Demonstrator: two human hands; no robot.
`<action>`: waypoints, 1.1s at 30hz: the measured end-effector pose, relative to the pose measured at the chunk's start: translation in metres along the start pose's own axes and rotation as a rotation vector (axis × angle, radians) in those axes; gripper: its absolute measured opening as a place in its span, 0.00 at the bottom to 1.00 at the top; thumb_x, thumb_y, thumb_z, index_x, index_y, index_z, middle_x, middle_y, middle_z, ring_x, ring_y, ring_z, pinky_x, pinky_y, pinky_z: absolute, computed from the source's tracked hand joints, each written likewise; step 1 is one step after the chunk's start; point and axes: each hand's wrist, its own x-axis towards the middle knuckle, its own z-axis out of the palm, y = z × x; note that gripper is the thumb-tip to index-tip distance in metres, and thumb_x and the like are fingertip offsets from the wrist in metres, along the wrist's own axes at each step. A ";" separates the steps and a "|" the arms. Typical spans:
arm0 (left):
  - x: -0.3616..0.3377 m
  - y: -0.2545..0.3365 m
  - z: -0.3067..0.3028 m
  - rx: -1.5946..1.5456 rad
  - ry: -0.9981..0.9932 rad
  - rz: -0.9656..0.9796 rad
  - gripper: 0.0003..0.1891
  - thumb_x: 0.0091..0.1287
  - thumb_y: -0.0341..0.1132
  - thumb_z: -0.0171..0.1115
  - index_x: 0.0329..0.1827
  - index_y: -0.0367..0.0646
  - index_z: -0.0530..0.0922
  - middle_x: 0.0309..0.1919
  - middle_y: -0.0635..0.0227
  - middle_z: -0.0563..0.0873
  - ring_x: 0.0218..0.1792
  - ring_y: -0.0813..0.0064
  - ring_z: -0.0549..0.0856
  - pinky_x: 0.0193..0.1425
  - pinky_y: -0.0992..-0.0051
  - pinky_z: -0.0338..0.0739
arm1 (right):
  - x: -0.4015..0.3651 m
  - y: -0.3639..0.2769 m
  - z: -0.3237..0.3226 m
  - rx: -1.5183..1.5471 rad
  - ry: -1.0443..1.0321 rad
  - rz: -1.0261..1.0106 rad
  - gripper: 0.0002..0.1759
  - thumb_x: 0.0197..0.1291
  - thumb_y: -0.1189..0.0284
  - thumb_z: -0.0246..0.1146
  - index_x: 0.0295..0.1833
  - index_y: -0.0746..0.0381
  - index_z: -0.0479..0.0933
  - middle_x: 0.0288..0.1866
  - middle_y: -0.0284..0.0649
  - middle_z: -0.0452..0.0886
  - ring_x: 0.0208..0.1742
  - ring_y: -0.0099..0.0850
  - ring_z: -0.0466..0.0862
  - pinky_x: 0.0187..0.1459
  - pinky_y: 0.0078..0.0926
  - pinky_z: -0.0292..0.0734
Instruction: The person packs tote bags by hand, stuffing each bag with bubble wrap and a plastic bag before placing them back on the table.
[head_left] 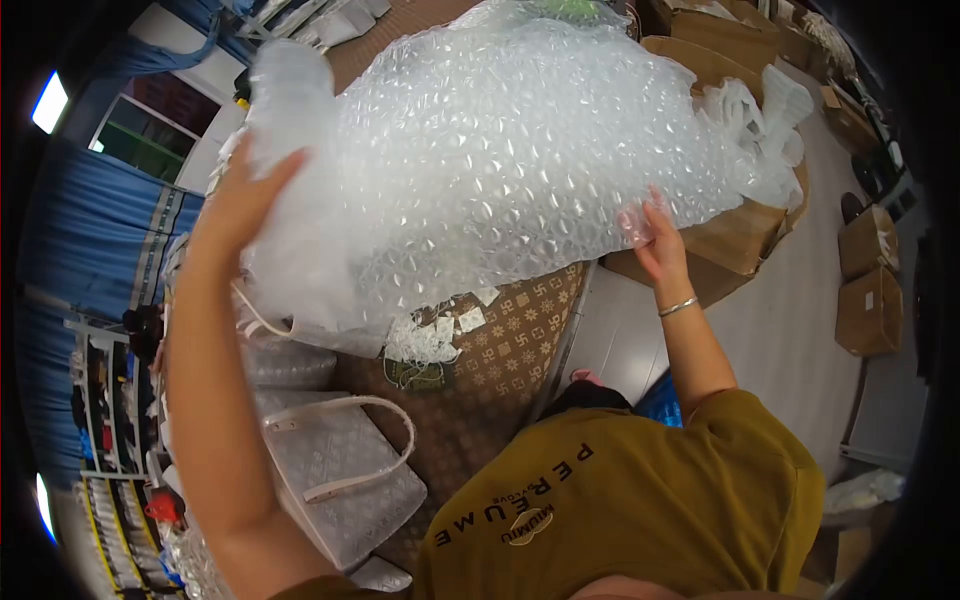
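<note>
A large sheet of clear bubble wrap (510, 150) is lifted over a brown patterned table (500, 350). My left hand (245, 200) grips its left edge, where the sheet bunches around something pale. At the sheet's lower right edge my right hand (655, 235), with a thin bracelet on the wrist, pinches the plastic. The wrap hides most of the table's far half.
A grey patterned handbag (340, 470) with pale handles lies at the table's near left. Small packets (430, 335) lie under the wrap. Cardboard boxes (735, 240) stand right of the table and more boxes (868, 290) on the floor. Shelves (100, 430) line the left.
</note>
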 end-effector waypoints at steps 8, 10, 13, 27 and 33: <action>-0.008 0.007 0.191 0.541 -0.339 0.308 0.39 0.54 0.56 0.60 0.68 0.53 0.57 0.69 0.62 0.52 0.69 0.54 0.49 0.61 0.34 0.46 | 0.003 -0.041 -0.015 0.298 0.087 -0.023 0.23 0.61 0.71 0.56 0.62 0.56 0.64 0.56 0.42 0.70 0.52 0.32 0.73 0.54 0.35 0.72; -0.011 -0.009 0.204 0.514 -0.308 0.313 0.38 0.53 0.53 0.63 0.67 0.57 0.59 0.68 0.60 0.54 0.69 0.57 0.51 0.60 0.35 0.48 | 0.025 -0.066 -0.045 0.235 0.114 -0.034 0.24 0.60 0.69 0.57 0.63 0.57 0.63 0.55 0.42 0.71 0.51 0.34 0.75 0.53 0.36 0.73; -0.012 -0.027 0.205 0.464 -0.294 0.347 0.39 0.52 0.50 0.65 0.67 0.58 0.59 0.68 0.61 0.55 0.68 0.57 0.53 0.60 0.37 0.50 | 0.036 -0.094 -0.046 -0.062 0.107 -0.145 0.23 0.62 0.68 0.55 0.62 0.59 0.64 0.56 0.42 0.71 0.52 0.36 0.75 0.53 0.35 0.72; -0.011 -0.093 0.204 0.092 -0.145 0.452 0.26 0.56 0.46 0.62 0.59 0.55 0.70 0.64 0.63 0.63 0.66 0.52 0.58 0.60 0.38 0.50 | 0.001 0.017 0.159 -2.507 -1.274 -0.491 0.22 0.52 0.63 0.60 0.55 0.49 0.73 0.33 0.40 0.80 0.56 0.42 0.71 0.63 0.47 0.55; -0.026 -0.095 0.208 0.164 -0.121 0.414 0.25 0.57 0.45 0.61 0.57 0.48 0.70 0.63 0.61 0.62 0.65 0.52 0.58 0.62 0.41 0.49 | 0.023 0.078 0.191 -2.139 -1.005 -0.709 0.28 0.56 0.53 0.56 0.63 0.45 0.64 0.33 0.41 0.80 0.58 0.43 0.68 0.63 0.53 0.52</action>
